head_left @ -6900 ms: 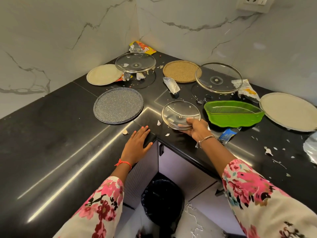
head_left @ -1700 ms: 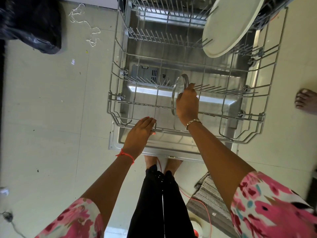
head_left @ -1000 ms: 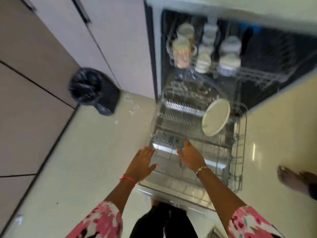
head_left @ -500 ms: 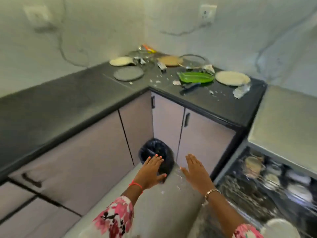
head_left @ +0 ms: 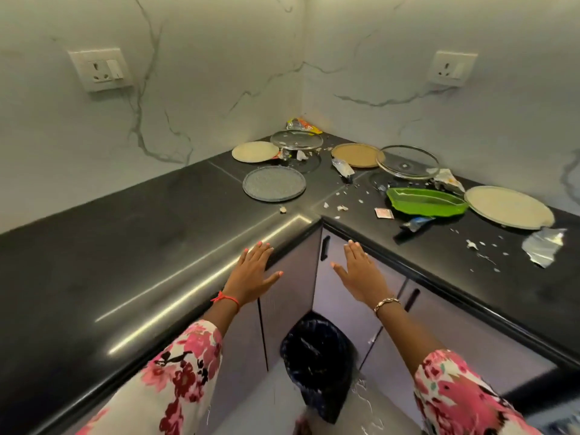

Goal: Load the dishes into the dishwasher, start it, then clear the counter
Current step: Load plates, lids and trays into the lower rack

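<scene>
Left hand [head_left: 255, 271], fingers straight and together, overlaps the counter [head_left: 125, 246] edge; right hand [head_left: 361, 274], likewise flat, hangs just below, well short of the green dish [head_left: 423, 204].

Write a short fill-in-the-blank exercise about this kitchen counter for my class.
The leaf-shaped dish on the counter is coloured ___.
The left hand and the right hand hold ___.
The bin bag under the counter corner is coloured ___.
Missing words: green, nothing, black.
</scene>
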`<state>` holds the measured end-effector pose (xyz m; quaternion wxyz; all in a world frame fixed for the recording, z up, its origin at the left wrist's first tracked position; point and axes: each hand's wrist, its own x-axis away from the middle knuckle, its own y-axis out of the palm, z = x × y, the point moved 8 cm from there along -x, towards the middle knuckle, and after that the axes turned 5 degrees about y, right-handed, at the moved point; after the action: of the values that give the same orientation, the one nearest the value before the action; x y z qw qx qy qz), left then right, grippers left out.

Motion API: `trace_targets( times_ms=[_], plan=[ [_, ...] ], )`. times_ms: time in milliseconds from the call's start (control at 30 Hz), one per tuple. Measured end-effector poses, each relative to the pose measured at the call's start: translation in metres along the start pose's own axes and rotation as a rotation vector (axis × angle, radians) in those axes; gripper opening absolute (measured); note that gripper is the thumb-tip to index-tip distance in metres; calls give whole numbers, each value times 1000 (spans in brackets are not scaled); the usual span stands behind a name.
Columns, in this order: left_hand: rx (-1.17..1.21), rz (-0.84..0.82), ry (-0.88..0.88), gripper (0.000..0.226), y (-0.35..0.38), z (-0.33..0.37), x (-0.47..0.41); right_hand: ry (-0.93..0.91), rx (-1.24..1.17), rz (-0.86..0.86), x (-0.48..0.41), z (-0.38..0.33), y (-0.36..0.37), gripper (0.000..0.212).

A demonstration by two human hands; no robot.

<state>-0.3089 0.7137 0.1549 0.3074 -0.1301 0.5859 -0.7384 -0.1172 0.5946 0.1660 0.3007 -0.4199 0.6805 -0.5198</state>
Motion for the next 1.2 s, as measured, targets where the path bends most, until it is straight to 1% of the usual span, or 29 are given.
trace_targets(
  times_ms=[133,233,300,433,533,600,733,800,900,1033,1100,1200],
  plan=[
    [26,20,-51,96,2,-49,-75,5,-26,-13,-89,-4,-2,67],
    [14,-17,-120,79,1,-87,-132,14,-108,-15,-162,-4,-9,59],
    [7,-14,-148,72,-4,-113,-166,42,-189,-27,-207,-7,-14,53],
    [13,-9,-200,70,-9,-168,-228,96,-303,-18,-292,-14,-20,46],
    [17,-11,-219,65,-12,-211,-278,160,-476,25,-363,-20,-35,37],
    [19,-15,-227,64,-14,-237,-307,215,-606,58,-405,-20,-41,40],
    [55,-33,-263,62,-7,-290,-361,455,-996,15,-485,-15,-23,39],
    [76,-48,-285,62,0,-312,-380,556,-1158,-18,-520,-17,-13,40],
    [90,-59,-322,63,12,-336,-399,648,-1367,-64,-568,-23,3,52],
    [32,73,-318,66,16,-342,-401,806,-1633,-131,-603,-28,22,48],
    [42,94,-316,74,16,-343,-400,848,-1660,-157,-614,-31,29,45],
    [42,109,-315,84,17,-347,-401,873,-1613,-175,-629,-32,41,40]
  ],
)
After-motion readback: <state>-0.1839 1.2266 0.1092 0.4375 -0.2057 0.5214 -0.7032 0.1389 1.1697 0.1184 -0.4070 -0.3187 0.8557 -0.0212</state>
